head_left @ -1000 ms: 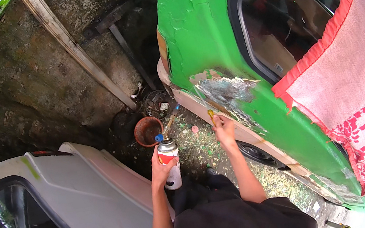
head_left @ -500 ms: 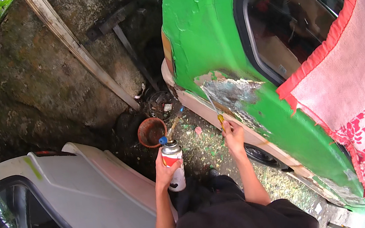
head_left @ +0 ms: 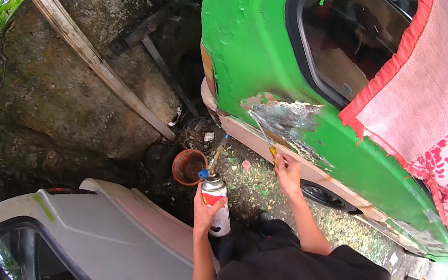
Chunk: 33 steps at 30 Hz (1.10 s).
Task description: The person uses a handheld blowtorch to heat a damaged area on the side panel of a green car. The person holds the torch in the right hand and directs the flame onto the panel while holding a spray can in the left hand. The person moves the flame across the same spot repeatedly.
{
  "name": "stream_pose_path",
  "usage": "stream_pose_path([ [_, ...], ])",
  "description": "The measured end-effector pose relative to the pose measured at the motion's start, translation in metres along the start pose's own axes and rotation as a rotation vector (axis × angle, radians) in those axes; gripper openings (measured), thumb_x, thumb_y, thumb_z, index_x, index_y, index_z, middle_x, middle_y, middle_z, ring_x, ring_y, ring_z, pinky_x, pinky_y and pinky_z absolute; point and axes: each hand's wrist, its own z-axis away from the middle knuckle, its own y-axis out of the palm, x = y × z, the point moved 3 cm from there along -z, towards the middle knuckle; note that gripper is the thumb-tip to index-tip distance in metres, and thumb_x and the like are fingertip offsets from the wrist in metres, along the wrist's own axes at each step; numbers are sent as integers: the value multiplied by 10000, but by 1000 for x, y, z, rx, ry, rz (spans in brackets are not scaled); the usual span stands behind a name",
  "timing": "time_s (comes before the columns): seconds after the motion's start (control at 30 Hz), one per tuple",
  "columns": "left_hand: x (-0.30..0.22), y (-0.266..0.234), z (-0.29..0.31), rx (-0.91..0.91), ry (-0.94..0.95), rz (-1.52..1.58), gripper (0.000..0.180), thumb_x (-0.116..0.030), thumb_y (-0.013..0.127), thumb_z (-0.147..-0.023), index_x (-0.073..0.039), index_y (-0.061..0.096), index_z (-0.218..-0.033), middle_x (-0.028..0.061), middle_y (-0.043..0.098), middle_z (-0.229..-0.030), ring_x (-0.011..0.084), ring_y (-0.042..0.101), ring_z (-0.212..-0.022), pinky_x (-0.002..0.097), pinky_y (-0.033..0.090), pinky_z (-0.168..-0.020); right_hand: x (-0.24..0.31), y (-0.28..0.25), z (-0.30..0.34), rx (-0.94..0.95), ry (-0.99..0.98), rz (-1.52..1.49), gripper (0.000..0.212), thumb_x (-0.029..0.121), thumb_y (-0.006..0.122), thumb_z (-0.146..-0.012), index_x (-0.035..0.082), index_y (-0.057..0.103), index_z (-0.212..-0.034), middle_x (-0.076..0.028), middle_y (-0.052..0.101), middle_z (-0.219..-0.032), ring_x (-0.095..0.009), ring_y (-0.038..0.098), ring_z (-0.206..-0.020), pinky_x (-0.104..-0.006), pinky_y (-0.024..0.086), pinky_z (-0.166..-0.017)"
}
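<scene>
My left hand [head_left: 203, 212] is wrapped round a white and red gas canister [head_left: 219, 214] with a torch head and a blue knob [head_left: 203, 174] on top. A tan nozzle [head_left: 216, 157] points away from me, toward the car's lower side; I cannot make out a flame. In my right hand [head_left: 288, 175] is a screwdriver [head_left: 273, 151] with a yellow handle and a long metal shaft. Its tip reaches the left edge of a scraped, bare grey patch [head_left: 286, 116] on the green car [head_left: 256, 47]. Cracked, bubbled paint edges the patch.
Behind me to the left stands a grey-white car [head_left: 96, 236]. A reddish-brown bucket [head_left: 189, 167] sits beyond the canister. Paint chips [head_left: 254, 185] litter the ground. A pink towel [head_left: 418, 109] drapes the green car. A wooden plank [head_left: 101, 68] leans on the wall [head_left: 48, 103].
The whole view has shifted very slightly. Both hands keep their grips, and the screwdriver tip stays at the patch's left edge.
</scene>
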Motion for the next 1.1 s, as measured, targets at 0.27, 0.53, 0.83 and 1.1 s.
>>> stream_pose_path([
  [0.27,-1,3,1,12,34,22,548,-63,807,-762,-36,553,-1247,28,653,-1054,118,618,-947,295,511,-860,-2,-1,1,-12,-30,80,324,272,607,-1041,-31,708,-1097,-35,591,-638,-91,486,-527,-308,385,-489],
  [0.53,3,4,0,-5,22,13,520,-92,817,-758,-35,560,-1207,35,664,-1054,129,628,-941,304,510,-868,19,5,7,129,181,-241,283,255,566,-1075,6,644,-1184,-4,518,-671,-50,368,-442,-240,315,-416],
  [0.83,10,2,-7,43,-10,-34,530,-125,840,-747,-27,581,-1199,49,680,-1069,138,631,-962,311,509,-887,33,-13,22,420,412,-711,305,84,518,-1047,1,523,-1340,-57,569,-1009,-46,394,-566,-182,316,-444],
  [1.1,9,2,-16,65,-2,-40,664,-105,832,-742,-10,537,-1329,48,675,-1109,141,633,-976,308,511,-901,43,14,6,335,466,-666,216,75,525,-1026,25,550,-1235,-55,572,-907,-24,320,-480,-203,223,-389],
])
